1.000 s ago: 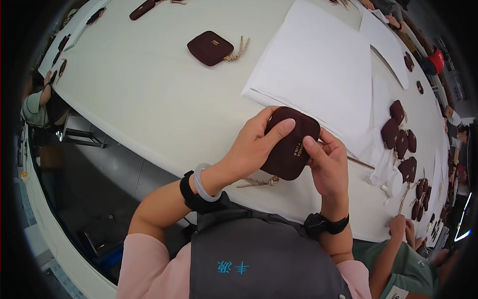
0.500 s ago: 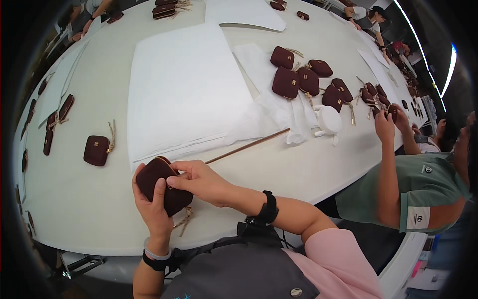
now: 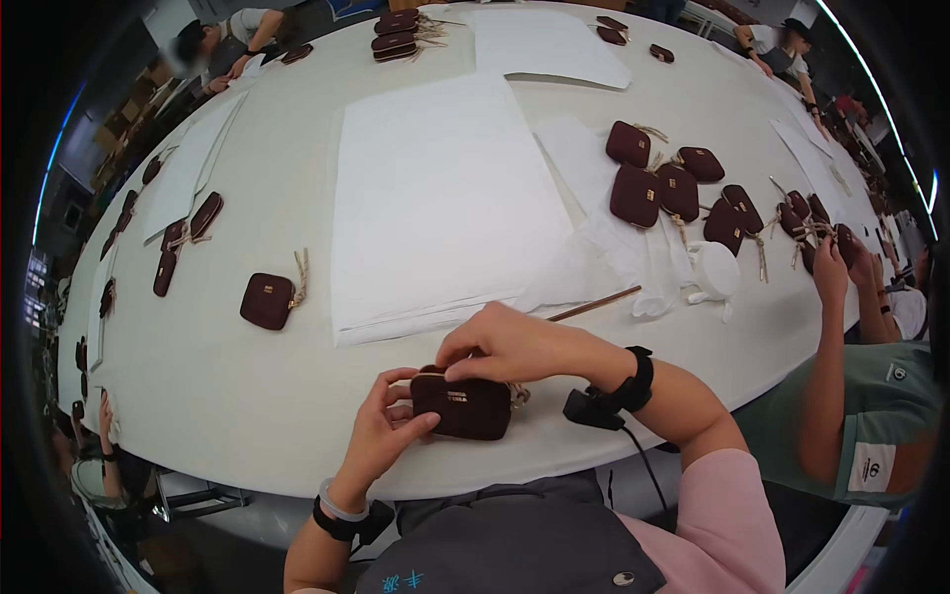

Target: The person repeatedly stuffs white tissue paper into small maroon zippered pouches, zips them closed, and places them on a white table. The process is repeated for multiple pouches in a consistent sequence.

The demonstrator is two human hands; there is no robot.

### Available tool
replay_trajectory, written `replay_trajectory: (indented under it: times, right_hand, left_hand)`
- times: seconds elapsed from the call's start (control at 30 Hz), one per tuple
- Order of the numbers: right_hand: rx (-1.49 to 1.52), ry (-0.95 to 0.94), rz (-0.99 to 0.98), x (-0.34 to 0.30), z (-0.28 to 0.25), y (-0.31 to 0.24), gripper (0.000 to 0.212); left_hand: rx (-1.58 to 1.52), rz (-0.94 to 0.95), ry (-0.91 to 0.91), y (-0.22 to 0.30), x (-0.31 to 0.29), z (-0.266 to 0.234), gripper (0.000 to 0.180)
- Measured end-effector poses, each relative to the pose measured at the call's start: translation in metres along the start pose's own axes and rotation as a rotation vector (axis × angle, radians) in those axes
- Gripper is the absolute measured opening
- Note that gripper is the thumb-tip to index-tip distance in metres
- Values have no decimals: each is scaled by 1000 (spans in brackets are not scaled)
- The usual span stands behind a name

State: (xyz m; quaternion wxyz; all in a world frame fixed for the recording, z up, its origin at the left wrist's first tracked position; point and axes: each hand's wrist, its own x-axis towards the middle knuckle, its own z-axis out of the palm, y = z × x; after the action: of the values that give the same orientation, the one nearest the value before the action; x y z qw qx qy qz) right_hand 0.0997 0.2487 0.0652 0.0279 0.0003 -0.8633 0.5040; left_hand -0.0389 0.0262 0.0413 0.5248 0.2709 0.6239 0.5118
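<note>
A small dark maroon zip pouch [image 3: 463, 408] with gold lettering stands on the white table close to its front edge. My left hand [image 3: 381, 421] grips its left end, thumb on the front face and fingers behind. From above, my right hand [image 3: 495, 346] is closed at the pouch's top edge, where the zip runs; its fingertips are partly hidden. A beige knotted cord tassel [image 3: 520, 395] sticks out at the pouch's right end. Left of the paper stack lies another maroon pouch [image 3: 267, 301] with its own cord.
A stack of white paper sheets [image 3: 435, 208] lies ahead of my hands, with a thin brown stick [image 3: 596, 303] at its lower right. Several maroon pouches [image 3: 635, 195] and a white roll [image 3: 714, 269] lie farther right. A co-worker in a green shirt [image 3: 841, 416] handles a pouch at the right.
The pouch has gone from being held up and tilted to resting on the table, its lettered face toward me. Both hands moved with it. The view has shifted left.
</note>
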Motion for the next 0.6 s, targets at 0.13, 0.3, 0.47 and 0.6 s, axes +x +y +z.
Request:
replay_trajectory:
  times: [0.13, 0.3, 0.47, 0.6]
  right_hand:
    - [-631, 199, 197, 1, -53, 38, 30]
    - [-718, 68, 126, 33, -71, 81, 41]
    - [-278, -7, 346, 41, -110, 76, 41]
    - [-343, 36, 399, 30, -119, 83, 43]
  left_hand:
    - [970, 238, 43, 5, 3, -42, 37]
    - [1089, 746, 119, 51, 81, -34, 25]
    - [1022, 825, -45, 68, 177, -13, 20]
    - [797, 212, -195, 103, 183, 2, 22]
